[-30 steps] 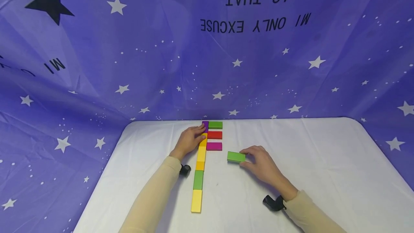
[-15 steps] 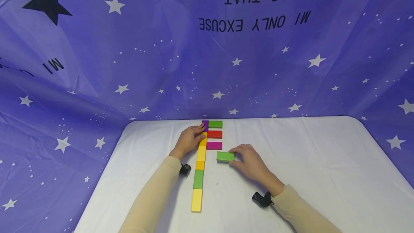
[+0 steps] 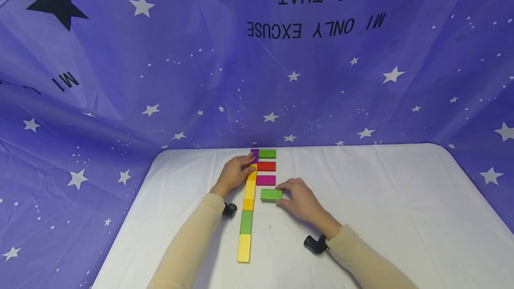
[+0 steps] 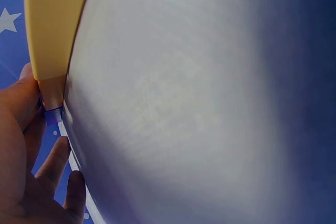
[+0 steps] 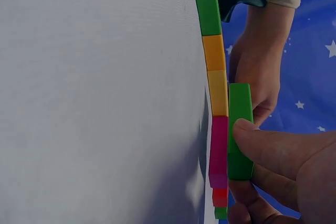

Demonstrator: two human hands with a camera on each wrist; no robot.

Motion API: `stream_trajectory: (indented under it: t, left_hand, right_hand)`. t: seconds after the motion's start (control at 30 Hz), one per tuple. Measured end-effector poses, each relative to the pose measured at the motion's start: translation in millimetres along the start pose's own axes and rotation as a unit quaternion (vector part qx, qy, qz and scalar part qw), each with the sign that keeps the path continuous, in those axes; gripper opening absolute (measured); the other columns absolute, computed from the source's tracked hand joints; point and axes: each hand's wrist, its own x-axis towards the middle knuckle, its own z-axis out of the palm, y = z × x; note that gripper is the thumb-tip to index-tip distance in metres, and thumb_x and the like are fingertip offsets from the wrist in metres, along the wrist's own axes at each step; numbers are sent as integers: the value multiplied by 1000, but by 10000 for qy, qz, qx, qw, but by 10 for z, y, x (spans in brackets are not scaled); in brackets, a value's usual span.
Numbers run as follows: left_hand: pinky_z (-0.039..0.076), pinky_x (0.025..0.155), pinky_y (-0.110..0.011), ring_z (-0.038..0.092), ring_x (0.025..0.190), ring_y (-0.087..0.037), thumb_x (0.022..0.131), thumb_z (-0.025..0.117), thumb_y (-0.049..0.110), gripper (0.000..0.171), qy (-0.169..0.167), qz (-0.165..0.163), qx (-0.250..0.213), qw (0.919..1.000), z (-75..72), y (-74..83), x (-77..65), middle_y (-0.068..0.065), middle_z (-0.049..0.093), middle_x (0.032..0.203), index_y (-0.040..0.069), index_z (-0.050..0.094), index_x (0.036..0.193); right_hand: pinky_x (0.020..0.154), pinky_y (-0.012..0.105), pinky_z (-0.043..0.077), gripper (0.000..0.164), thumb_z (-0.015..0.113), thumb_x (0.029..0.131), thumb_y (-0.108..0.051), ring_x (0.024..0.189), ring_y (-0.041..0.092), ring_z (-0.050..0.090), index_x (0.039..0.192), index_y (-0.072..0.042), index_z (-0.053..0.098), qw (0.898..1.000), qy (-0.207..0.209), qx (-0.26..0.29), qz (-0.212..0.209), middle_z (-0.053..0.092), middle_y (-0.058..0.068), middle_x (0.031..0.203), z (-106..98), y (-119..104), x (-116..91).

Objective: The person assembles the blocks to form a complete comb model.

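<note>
My right hand (image 3: pixel 299 200) pinches one end of a light green block (image 3: pixel 271 195) between thumb and fingers. In the right wrist view this green block (image 5: pixel 240 129) appears raised off the table, with the thumb on its face. The block's left end stands a small gap from a row of blocks laid end to end. My left hand (image 3: pixel 234 174) rests its fingers on the row's far part, at the purple block (image 3: pixel 254 156) and the orange block (image 3: pixel 251 173). Its thumb and spread fingers (image 4: pixel 55 163) show in the left wrist view, beside the blocks.
Green (image 3: pixel 267 154), red (image 3: pixel 267 167) and magenta (image 3: pixel 266 180) blocks stick out rightward from the row. Nearer come pale yellow (image 3: pixel 250 190), small orange (image 3: pixel 248 204), green (image 3: pixel 246 222) and pale yellow (image 3: pixel 244 248) blocks. A star-printed purple cloth (image 3: pixel 225 79) rises behind the white table (image 3: pixel 381 191).
My right hand has carried the light green block leftward, from well right of the row to close beside it, below the magenta block. My left hand has stayed in place.
</note>
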Motion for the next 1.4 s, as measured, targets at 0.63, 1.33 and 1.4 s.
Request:
stream_trajectory:
  t: [0.63,1.33,1.4]
  left_hand:
    - [30,118,-49,46,139,-28,99,66,27,46,-22,44,31,10000,-18,18,-9,4,48,152,13,58,142]
    - [29,119,-48,45,140,-27,99,65,28,46,-92,-87,36,9999,-6,15,2,6,47,153,15,57,143]
    - [29,119,-49,44,140,-27,99,66,28,47,-94,-105,33,9999,-8,18,-3,6,47,153,15,57,143]
  right_hand:
    - [96,39,50,33,87,79,-20,103,23,59,109,-10,77,9996,-111,-268,-7,73,3,105,144,-42,134]
    - [91,37,51,36,87,78,-22,99,22,58,110,-9,77,9977,-405,-528,145,73,4,103,173,-63,221]
    - [91,37,52,36,88,78,-22,98,22,58,110,-9,77,9979,-397,-497,130,73,4,103,174,-63,219]
